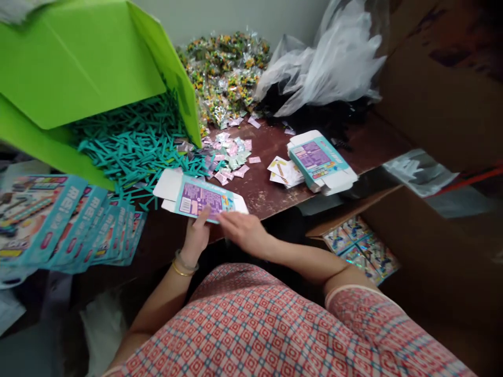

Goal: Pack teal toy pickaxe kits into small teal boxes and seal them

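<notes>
Just over the table's front edge, a flat teal and purple printed carton (205, 197) is held with its printed back facing up. White flaps stick out at its left end. My left hand (197, 234) grips the near edge, thumb on top and the other fingers hidden beneath. The fingers of my right hand (244, 230) are together and press on the carton near its right end; my right thumb cannot be seen. To the right lies a small stack of similar cartons (319, 157), with white printed leaflets (286, 172) beside it.
A green bin (86, 63) on its side spills teal plastic sticks (137, 141). Small sachets (233, 157) and bagged yellow-green pieces (230, 68) lie behind. Flat cartons (70, 225) fan out at left. A clear bag (326, 63) stands back right; an open cardboard box (428, 246) holds packed boxes.
</notes>
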### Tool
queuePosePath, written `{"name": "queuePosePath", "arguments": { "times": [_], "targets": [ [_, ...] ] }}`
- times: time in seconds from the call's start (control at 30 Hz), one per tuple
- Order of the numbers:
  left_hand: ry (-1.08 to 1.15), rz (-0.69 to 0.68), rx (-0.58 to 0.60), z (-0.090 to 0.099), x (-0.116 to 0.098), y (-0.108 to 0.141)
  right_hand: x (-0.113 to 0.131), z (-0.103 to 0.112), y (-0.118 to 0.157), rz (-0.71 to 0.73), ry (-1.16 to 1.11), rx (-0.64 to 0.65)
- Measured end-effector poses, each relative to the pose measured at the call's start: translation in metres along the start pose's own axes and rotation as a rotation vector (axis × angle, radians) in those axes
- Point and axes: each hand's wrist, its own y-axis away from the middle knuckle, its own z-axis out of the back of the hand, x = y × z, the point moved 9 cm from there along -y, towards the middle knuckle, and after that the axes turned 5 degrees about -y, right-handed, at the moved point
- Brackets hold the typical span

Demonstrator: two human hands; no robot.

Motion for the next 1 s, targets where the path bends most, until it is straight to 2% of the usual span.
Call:
{"name": "queuePosePath", "arguments": {
  "times": [0.03, 0.07, 0.1, 0.17, 0.23, 0.33, 0.43, 0.5, 0.63, 0.73, 0.83, 0.93, 1.0],
  "targets": [
    [0.014, 0.040, -0.117, 0.016, 0.007, 0.001, 0.021, -0.015, -0.009, 0.067, -0.076, 0.050],
    [0.022, 0.084, -0.204, 0.030, 0.013, 0.004, 0.029, -0.022, -0.020, 0.089, -0.133, 0.066],
    [0.035, 0.131, -0.252, 0.042, 0.019, 0.008, 0.025, -0.023, -0.033, 0.071, -0.171, 0.049],
    [0.068, 0.220, -0.245, 0.055, 0.028, 0.018, -0.002, -0.018, -0.063, -0.022, -0.209, -0.034],
    [0.076, 0.292, -0.204, 0.059, 0.032, 0.028, -0.030, -0.018, -0.087, -0.078, -0.268, -0.096],
    [0.037, 0.290, -0.171, 0.054, 0.029, 0.036, -0.046, -0.038, -0.102, -0.113, -0.509, -0.129],
    [-0.017, 0.150, -0.119, 0.041, 0.016, 0.032, -0.044, -0.055, -0.097, -0.175, -0.734, -0.144],
    [-0.071, 0.124, -0.098, 0.039, 0.013, 0.029, -0.040, -0.053, -0.093, -0.172, -0.750, -0.127],
    [-0.239, 0.193, -0.162, 0.061, 0.013, 0.021, -0.049, -0.044, -0.081, -0.177, -0.532, -0.054],
    [-0.307, 0.168, -0.201, 0.075, 0.013, 0.019, -0.060, -0.061, -0.064, -0.224, -0.450, 0.060],
    [-0.217, 0.220, -0.222, 0.076, 0.032, 0.028, -0.063, -0.085, -0.042, -0.271, -0.413, 0.110],
    [-0.031, 0.319, -0.167, 0.065, 0.058, 0.045, -0.053, -0.107, -0.025, -0.251, -0.491, 0.162],
    [0.020, 0.369, -0.121, 0.060, 0.069, 0.054, -0.044, -0.109, -0.019, -0.224, -0.589, 0.110]
  ]
}}
